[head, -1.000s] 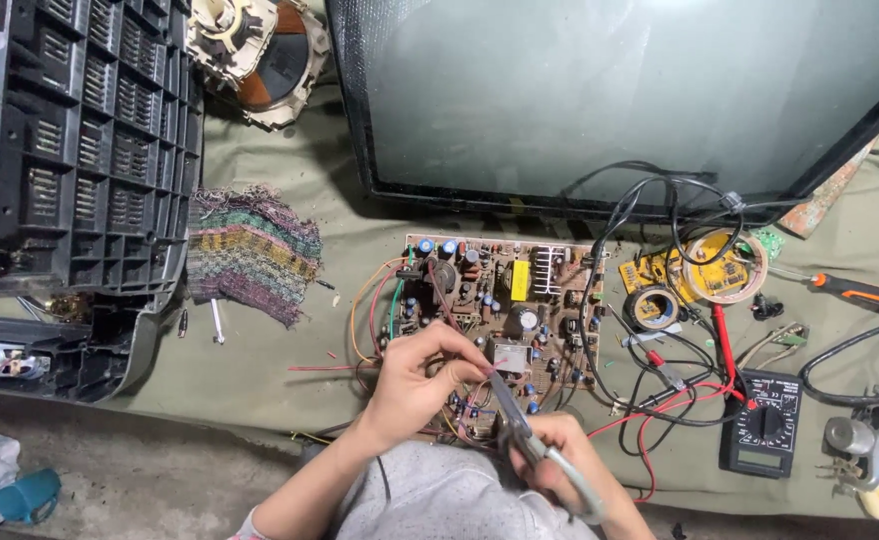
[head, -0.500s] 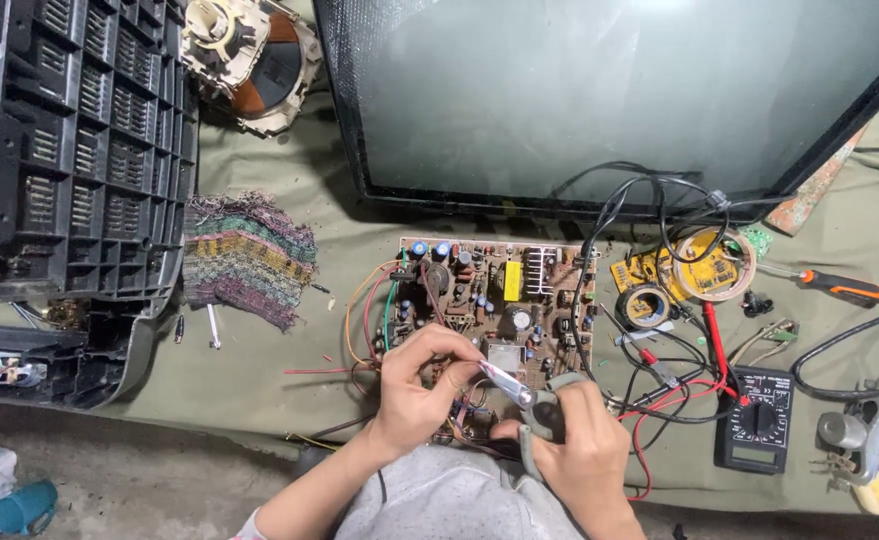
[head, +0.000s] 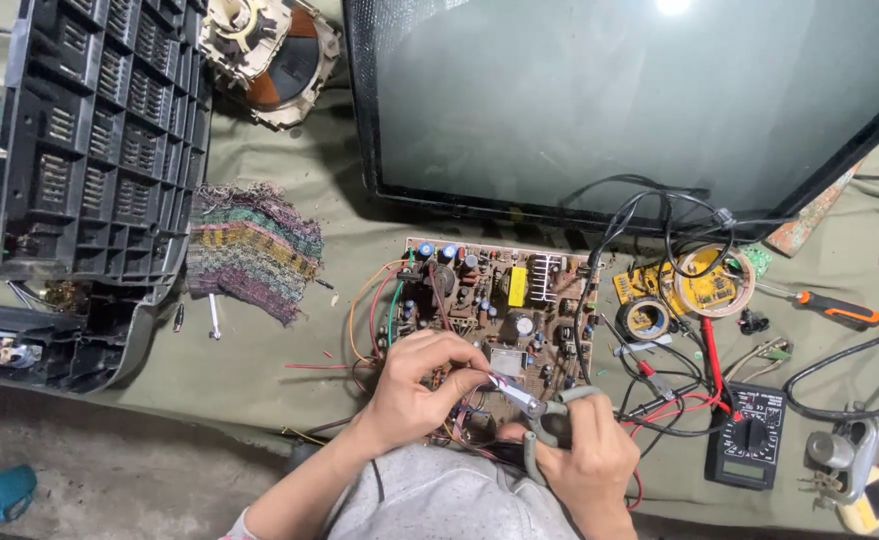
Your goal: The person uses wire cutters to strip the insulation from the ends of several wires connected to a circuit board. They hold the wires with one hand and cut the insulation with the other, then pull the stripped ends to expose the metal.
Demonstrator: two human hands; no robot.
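Gripping grey-handled pliers (head: 535,408), right hand (head: 585,465) now sits closer, jaws meeting the left hand (head: 420,385) — fingers pinched on a small lead — at the circuit board's (head: 500,300) 6 o'clock edge; multimeter (head: 750,435) at 3 o'clock.

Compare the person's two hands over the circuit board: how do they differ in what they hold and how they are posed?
The left hand pinches something small at its fingertips; the right hand wraps the grey handles of small pliers. The left hand lies over the circuit board; the right sits at its near edge. Both meet at the pliers' tip.
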